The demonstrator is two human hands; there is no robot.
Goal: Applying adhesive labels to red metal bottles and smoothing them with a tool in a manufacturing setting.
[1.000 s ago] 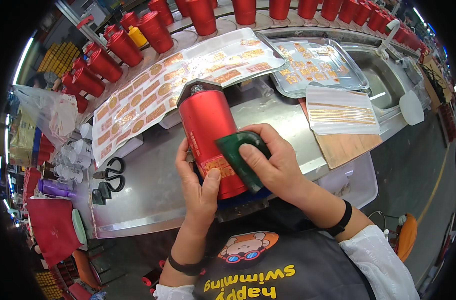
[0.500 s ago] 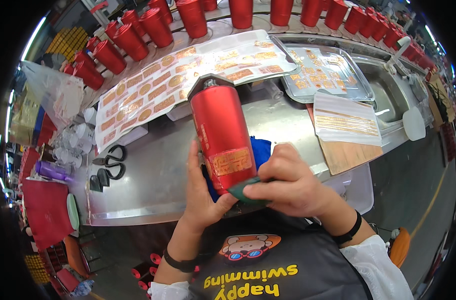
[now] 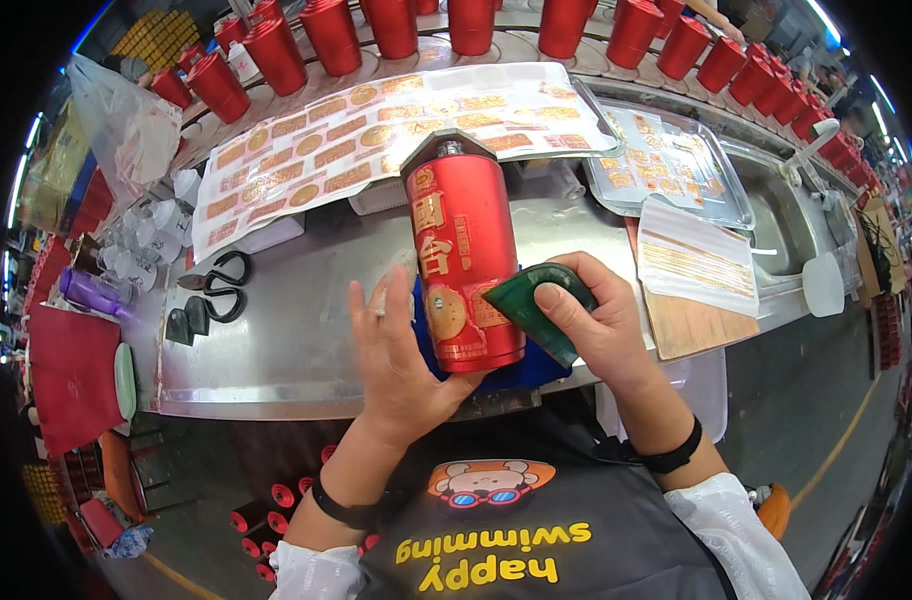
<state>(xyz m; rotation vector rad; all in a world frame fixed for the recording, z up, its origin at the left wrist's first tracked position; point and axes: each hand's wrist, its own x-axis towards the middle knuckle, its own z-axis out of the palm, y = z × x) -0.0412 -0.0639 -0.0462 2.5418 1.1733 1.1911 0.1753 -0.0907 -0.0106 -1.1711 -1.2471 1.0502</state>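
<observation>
A red bottle (image 3: 483,225) with gold decals leans in front of me, its top against a dark angular holder (image 3: 426,150) and its base toward me. My left hand (image 3: 401,365) is beside the base, fingers spread and apart from the side, thumb touching the bottom end. A dark green scraper (image 3: 541,305) is pinched in my right hand (image 3: 606,315). Its pointed corner reaches the bottle's lower right side, by a rectangular gold decal (image 3: 488,305). Blue cloth (image 3: 526,375) shows under the bottle; the contact beneath is hidden.
Behind the bottle lies a sheet of gold decals (image 3: 336,140). Right of it are a metal tray (image 3: 741,205), a wooden board (image 3: 691,325) with gold strips, and a sink (image 3: 776,225). Black scissors (image 3: 221,280) lie left. Red bottles (image 3: 471,25) line the far conveyor.
The bottle has turned, bringing large gold characters and a round decal into view. My left fingers have spread away from its side. The scraper has lifted from the base and moved up and right.
</observation>
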